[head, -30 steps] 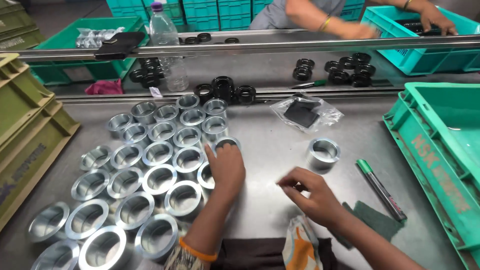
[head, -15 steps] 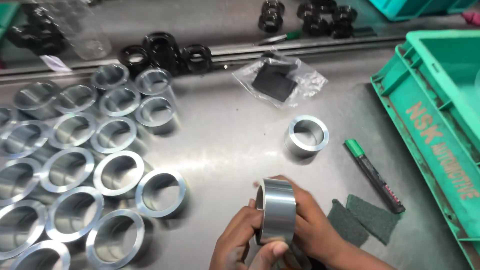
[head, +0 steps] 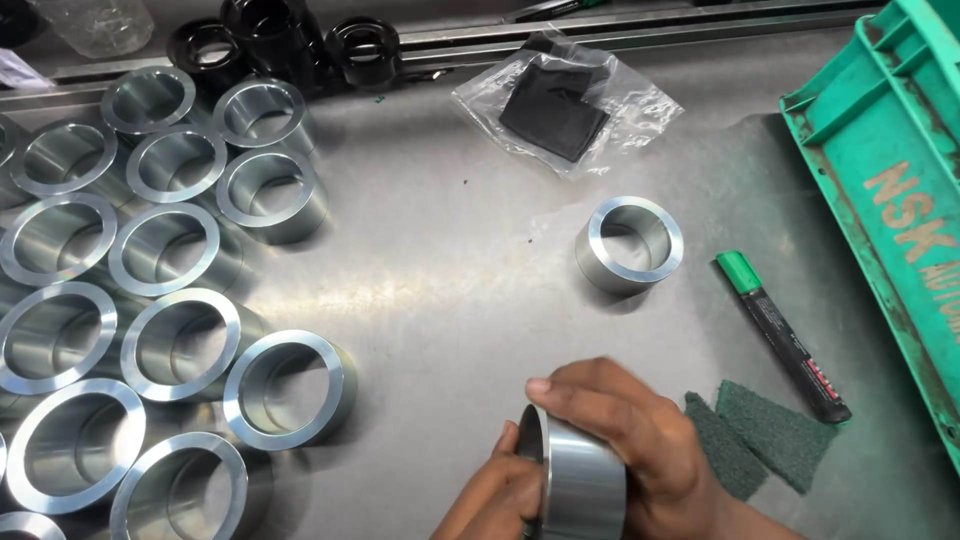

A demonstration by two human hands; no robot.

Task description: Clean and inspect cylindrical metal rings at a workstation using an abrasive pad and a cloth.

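Both hands hold one shiny metal ring (head: pixel 580 485) on its edge at the bottom middle of the head view. My right hand (head: pixel 640 440) wraps over its outer wall from the right. My left hand (head: pixel 495 495) grips it from below left, fingers at the bore. A single metal ring (head: pixel 630 245) stands alone on the steel table (head: pixel 440 280), above my hands. Several more metal rings (head: pixel 170 290) stand in rows on the left.
A green-capped black marker (head: pixel 780 335) and dark green abrasive pads (head: pixel 760 435) lie right of my hands. A green crate (head: pixel 890 200) fills the right edge. A clear bag with a black pad (head: pixel 565 100) and black rings (head: pixel 275 40) lie at the back.
The view has come closer and lower over the table. My hands have turned the held ring slightly and sunk toward the bottom edge. A second ago my left hand was at the rows.
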